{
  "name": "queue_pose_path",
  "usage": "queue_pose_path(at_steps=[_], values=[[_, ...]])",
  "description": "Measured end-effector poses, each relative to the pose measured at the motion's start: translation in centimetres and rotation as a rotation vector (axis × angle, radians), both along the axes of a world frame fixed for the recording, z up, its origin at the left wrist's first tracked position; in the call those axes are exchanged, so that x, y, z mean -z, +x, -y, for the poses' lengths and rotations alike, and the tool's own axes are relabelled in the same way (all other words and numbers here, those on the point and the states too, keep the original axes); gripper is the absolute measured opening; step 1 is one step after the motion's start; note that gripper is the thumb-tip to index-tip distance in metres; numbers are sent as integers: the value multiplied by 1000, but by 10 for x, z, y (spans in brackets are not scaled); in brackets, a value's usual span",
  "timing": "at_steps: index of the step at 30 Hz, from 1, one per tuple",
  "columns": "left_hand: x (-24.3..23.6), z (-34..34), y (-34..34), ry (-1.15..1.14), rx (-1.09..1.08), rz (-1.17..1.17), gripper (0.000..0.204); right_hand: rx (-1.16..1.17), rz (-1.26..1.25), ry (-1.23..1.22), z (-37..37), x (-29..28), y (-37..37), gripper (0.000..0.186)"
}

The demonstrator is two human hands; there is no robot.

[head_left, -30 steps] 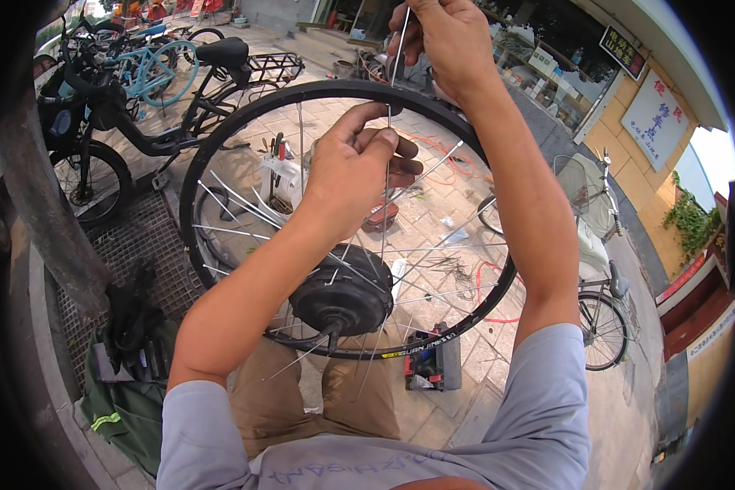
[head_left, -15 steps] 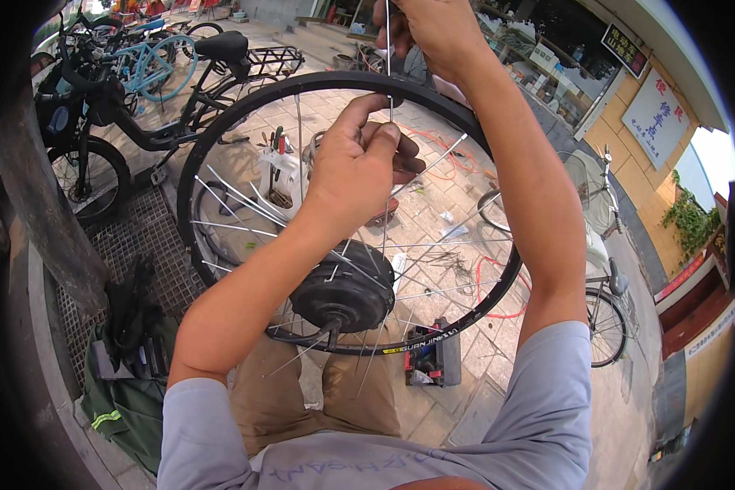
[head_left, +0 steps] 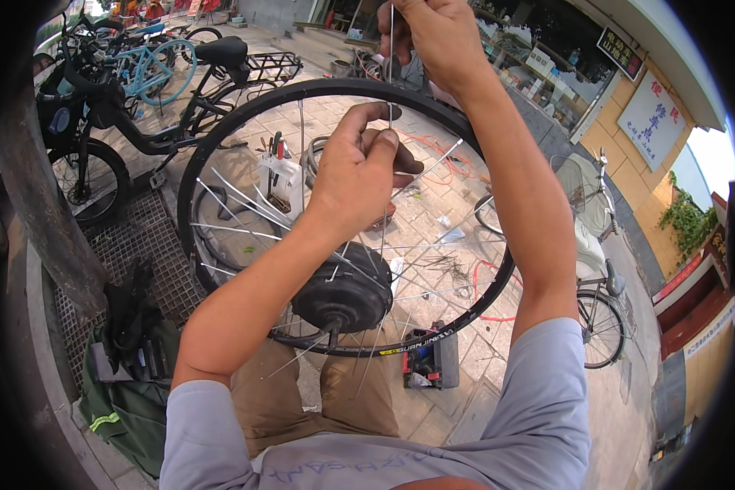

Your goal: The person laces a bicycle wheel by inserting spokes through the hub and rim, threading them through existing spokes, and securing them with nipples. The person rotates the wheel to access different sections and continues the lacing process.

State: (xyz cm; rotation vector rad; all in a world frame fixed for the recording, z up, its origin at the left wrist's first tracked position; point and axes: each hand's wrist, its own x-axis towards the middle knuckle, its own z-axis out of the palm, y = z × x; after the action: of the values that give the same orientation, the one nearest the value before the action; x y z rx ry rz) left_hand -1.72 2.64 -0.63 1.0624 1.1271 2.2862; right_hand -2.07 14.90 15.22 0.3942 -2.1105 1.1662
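Observation:
A black bicycle rim (head_left: 249,104) stands upright in front of me, its top leaning away. Low inside it sits a black hub motor (head_left: 340,294). Silver spokes run from the hub, several of them loose and splayed at the left. Just under the top of the rim, the thumb and forefinger of my left hand (head_left: 353,167) pinch a spoke (head_left: 385,192). Beyond the rim, my right hand (head_left: 443,41) has its fingers closed round a thin metal rod (head_left: 391,49), which points down to the rim in line with that spoke. The rod's upper end is out of view.
A dark tool box (head_left: 433,359) lies on the paving by my legs. Behind the wheel stands a white container (head_left: 282,181) of tools. Parked bikes (head_left: 159,69) line the left, near a tree trunk (head_left: 45,204). Red cord (head_left: 498,314) lies on the ground at right.
The top of the rim has sunk a little and shifted slightly left. Both hands have moved with it, keeping their grips.

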Motion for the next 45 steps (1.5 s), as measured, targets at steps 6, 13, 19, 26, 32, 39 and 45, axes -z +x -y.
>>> queue_pose_path(at_steps=[6, 13, 19, 26, 32, 39, 45], values=[[1, -3, 1, 0, -27, 0, 33, 33, 59, -48, 0, -1, -6, 21], [2, -5, 0, -65, -110, -69, 32, 35, 79, -78, -2, 0, -7, 21], [6, -10, 1, -41, -209, -158, 32, 52, 70, -70, -1, 0, -6, 21], [11, -12, -1, -28, -292, -233, 32, 95, 75, 6, 9, -3, -3, 22], [14, -14, -2, -39, -339, -289, 33, 133, 16, 161, 11, -2, -6, 25], [10, -6, 6, -9, -226, -247, 37, 95, -78, 166, 14, 1, 8, 23], [6, -5, 7, -49, -207, -229, 36, 161, -43, 130, 14, 0, 11, 23]])
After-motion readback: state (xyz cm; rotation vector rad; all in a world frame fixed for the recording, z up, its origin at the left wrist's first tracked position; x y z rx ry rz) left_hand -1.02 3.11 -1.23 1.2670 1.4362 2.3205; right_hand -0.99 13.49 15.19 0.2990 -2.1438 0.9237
